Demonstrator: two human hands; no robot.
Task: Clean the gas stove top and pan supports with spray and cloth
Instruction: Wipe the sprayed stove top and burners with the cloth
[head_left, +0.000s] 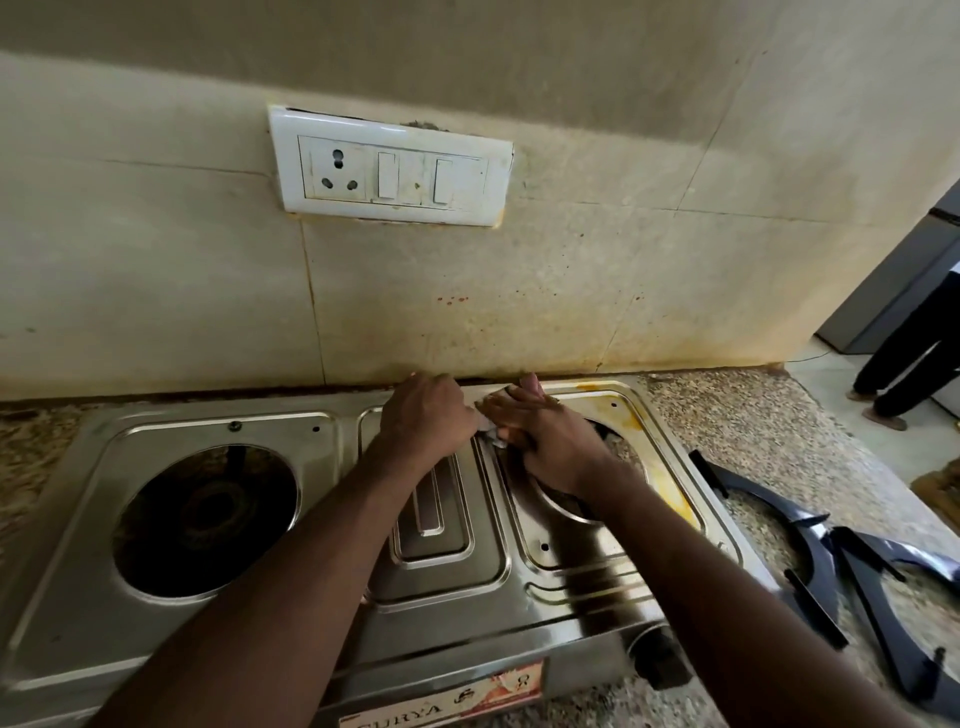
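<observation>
Hands meet at the back of the stove top (441, 613), close to the wall, as the head camera looks down on them. The left hand (423, 415) is bent into a ball with its knuckles up. Its fingers are tucked under, so I cannot tell if they hold anything. The right hand (550, 436) is just beside it, almost touching. Its fingers lie close together and fairly straight, pressing down on a small pale cloth (491, 434). Only a bit of the cloth peeks out between the two hands, on the shiny steel next to the right burner hole (566, 506).

The left burner hole (205, 519) is round and dark, with nothing on top of it. Yellow stains sit on the steel around the right one. A black knob (660, 660) sticks out at the front of the stove.

Two dark pan supports (810, 561) are off the stove. They lie on the speckled counter (753, 415) to the right, one touching the other.

A white switch board (389, 166) hangs on the stained wall above. Far to the right, someone's legs (904, 364) stand on the floor.
</observation>
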